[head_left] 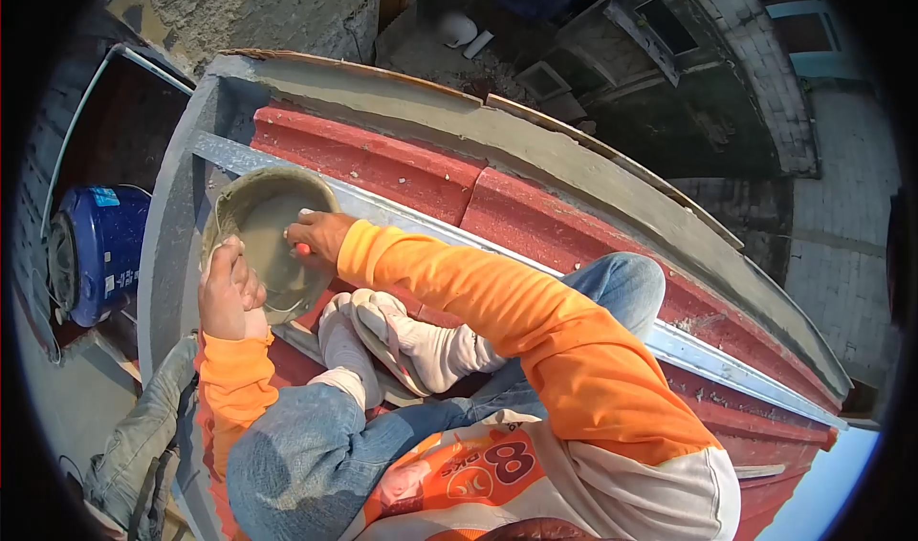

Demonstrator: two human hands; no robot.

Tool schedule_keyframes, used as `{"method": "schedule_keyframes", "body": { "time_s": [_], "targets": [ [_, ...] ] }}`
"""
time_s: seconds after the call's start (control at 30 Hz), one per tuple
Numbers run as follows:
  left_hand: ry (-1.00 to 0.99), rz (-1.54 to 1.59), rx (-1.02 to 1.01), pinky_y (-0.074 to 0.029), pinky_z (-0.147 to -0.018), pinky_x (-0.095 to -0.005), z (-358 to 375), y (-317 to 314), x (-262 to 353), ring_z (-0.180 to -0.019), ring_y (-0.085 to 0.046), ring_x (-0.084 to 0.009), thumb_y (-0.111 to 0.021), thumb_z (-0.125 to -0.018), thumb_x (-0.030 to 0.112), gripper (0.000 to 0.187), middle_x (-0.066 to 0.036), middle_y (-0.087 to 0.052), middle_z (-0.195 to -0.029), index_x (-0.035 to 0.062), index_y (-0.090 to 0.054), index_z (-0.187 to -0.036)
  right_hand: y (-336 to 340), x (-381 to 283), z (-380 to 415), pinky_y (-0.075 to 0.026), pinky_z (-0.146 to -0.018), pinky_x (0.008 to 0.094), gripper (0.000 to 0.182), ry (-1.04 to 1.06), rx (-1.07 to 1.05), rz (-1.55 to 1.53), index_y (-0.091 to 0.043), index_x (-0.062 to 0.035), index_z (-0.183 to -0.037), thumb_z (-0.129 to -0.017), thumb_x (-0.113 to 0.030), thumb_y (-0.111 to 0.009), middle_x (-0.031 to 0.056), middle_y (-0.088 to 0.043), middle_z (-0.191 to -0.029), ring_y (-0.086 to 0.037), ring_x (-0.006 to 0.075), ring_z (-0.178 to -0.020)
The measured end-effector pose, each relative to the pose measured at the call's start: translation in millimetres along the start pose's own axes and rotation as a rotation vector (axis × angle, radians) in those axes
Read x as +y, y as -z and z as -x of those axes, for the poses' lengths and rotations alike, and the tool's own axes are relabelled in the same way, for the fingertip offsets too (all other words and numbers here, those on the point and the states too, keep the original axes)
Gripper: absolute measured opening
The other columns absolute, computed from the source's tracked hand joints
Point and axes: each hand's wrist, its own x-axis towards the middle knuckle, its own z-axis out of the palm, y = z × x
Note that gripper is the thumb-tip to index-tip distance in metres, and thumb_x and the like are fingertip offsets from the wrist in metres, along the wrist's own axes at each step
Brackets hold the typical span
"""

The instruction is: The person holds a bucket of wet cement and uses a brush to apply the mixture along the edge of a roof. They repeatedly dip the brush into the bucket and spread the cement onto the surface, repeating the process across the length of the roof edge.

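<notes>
A mortar-crusted bucket (326, 193) stands on the roof in front of my feet, with wet grey cement mix (273, 226) inside. My left hand (229, 288) is closed at its near left rim, fingers curled over the edge by the wire handle. Reaching over the bucket, my right hand (320, 237) is closed around a tool with a red-orange handle (303, 249). The rest of that tool is hidden by the hand and the mix, so its kind does not show.
I sit on red roof sheeting (368, 154), crossed by a metal strip (421, 218). A cemented parapet (574, 163) edges the roof, with a deep drop beyond. Left of the low wall (172, 226) lies a blue drum (105, 245); grey cloth (143, 431) hangs below it.
</notes>
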Motion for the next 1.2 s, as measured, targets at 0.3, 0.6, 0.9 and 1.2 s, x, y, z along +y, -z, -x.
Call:
{"method": "schedule_keyframes", "body": {
  "time_s": [0.3, 0.6, 0.9, 1.2],
  "targets": [
    [0.005, 0.035, -0.007, -0.021, -0.034, -0.0208, 1.8, 1.0, 1.4, -0.035, -0.024, -0.0049, -0.053, -0.082, 0.021, 0.014, 0.006, -0.027, -0.047, 0.0090, -0.049, -0.076, 28.0, 11.9, 13.0, -0.047, -0.050, 0.0312, 0.021, -0.468, 0.344, -0.319, -0.049, -0.0022, -0.074, -0.082, -0.021, -0.053, 0.0110, -0.056, -0.063, -0.055, 0.0247, -0.054],
    [0.002, 0.067, 0.039, -0.021, -0.035, -0.0210, 2.3, 9.6, 3.3, -0.037, -0.025, -0.0049, -0.055, -0.081, 0.020, 0.015, 0.006, -0.028, -0.049, 0.0088, -0.049, -0.074, 108.5, 158.7, -17.8, -0.051, -0.043, 0.0304, 0.018, -0.801, 1.078, -0.993, -0.049, -0.0004, -0.085, -0.083, -0.018, -0.052, 0.0137, -0.057, -0.068, -0.057, 0.0205, -0.047],
    [0.021, 0.071, 0.065, -0.021, -0.034, -0.0222, -1.7, 8.6, 5.1, -0.035, -0.024, -0.0057, -0.054, -0.082, 0.020, 0.015, 0.005, -0.028, -0.049, 0.0099, -0.048, -0.072, 150.1, 205.2, 45.0, -0.054, -0.046, 0.0310, 0.018, -0.854, 1.136, -0.587, -0.050, 0.0001, -0.086, -0.084, -0.017, -0.055, 0.0123, -0.058, -0.067, -0.060, 0.0210, -0.049],
    [0.031, 0.009, 0.035, -0.021, -0.034, -0.0203, -6.6, 3.3, 5.9, -0.034, -0.024, -0.0041, -0.051, -0.085, 0.023, 0.017, 0.007, -0.027, -0.047, 0.0103, -0.048, -0.074, 311.9, 69.2, 208.1, -0.054, -0.048, 0.0298, 0.021, -1.211, 1.002, 0.049, -0.054, 0.0011, -0.085, -0.082, -0.020, -0.052, 0.0151, -0.061, -0.067, -0.061, 0.0190, -0.051]
  ]
}}
